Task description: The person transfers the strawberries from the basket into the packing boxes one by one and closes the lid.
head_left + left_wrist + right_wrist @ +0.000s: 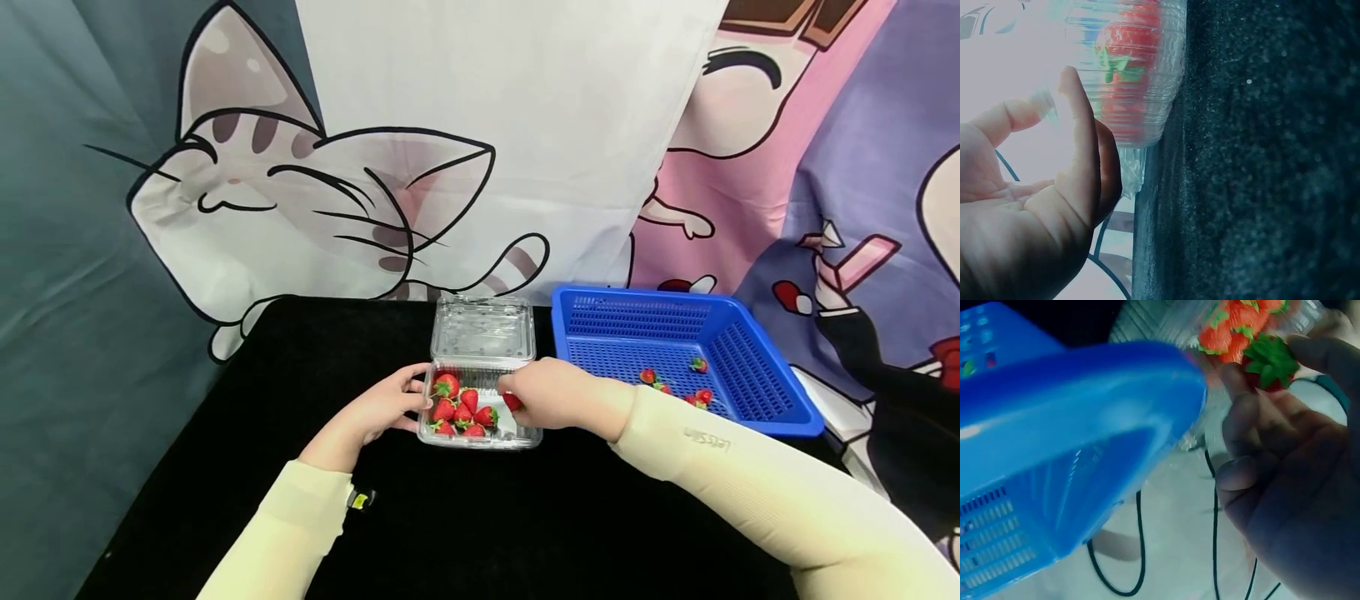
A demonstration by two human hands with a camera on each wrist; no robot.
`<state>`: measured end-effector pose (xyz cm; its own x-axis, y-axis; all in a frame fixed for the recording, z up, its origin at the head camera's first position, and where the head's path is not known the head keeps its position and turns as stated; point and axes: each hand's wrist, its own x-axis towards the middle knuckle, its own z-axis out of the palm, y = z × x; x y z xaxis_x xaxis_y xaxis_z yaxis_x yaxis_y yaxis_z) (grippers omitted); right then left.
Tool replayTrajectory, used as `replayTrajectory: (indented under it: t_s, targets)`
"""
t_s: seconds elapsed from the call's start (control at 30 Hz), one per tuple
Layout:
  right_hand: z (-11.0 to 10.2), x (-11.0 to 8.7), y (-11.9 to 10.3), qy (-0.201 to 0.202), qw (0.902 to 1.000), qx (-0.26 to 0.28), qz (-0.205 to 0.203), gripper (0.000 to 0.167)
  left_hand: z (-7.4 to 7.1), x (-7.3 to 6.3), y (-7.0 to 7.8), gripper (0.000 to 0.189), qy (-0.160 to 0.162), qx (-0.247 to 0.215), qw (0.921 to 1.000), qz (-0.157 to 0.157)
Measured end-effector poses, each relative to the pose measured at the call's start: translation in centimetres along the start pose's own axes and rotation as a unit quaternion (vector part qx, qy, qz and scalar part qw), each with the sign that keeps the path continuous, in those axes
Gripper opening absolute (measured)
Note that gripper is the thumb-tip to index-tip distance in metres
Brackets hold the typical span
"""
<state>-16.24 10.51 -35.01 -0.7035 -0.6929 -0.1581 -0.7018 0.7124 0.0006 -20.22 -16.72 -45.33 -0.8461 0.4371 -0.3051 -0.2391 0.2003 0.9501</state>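
A clear plastic clamshell box (pixel 480 444) stands with its lid tipped back, and several strawberries (pixel 462 414) lie mostly in its left part. My left hand (pixel 384 406) touches the box's left wall with spread fingers; in the left wrist view those fingers (pixel 1082 144) are beside the ribbed clear side. Over the right part of the box, my right hand (pixel 551 396) pinches a strawberry (pixel 512 402). That strawberry's green leafy cap (pixel 1270 362) faces the right wrist camera, between the thumb and fingers.
To the right of the box is a blue perforated basket (pixel 772 427), with several strawberries (pixel 699 365) inside. Both stand on a black cloth (pixel 450 525). A printed cartoon curtain (pixel 585 125) hangs directly behind the table.
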Motion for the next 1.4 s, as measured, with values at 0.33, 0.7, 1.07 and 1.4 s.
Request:
replayTrajectory:
  t_s: [0.33,0.7,1.07,1.4]
  targets:
    - [1.4,1.3,-0.2,-0.098,0.9937,-0.053,0.012,0.012,0.4,0.3,0.7,0.073,-0.006,0.0,1.0,0.007]
    - [2.0,2.1,0.0,-0.12,0.9913,-0.031,0.046,0.019,0.4,0.5,0.6,0.071,0.006,0.005,1.0,0.003]
    - [-0.5,1.4,1.6,-0.081,0.9955,0.045,0.021,0.027,0.3,0.5,0.2,0.073,0.006,-0.011,0.9999,0.007]
    - [-2.5,-1.1,7.6,-0.014,0.9922,0.097,0.077,0.022,-0.2,0.7,-0.1,0.073,-0.002,-0.007,1.0,0.005]
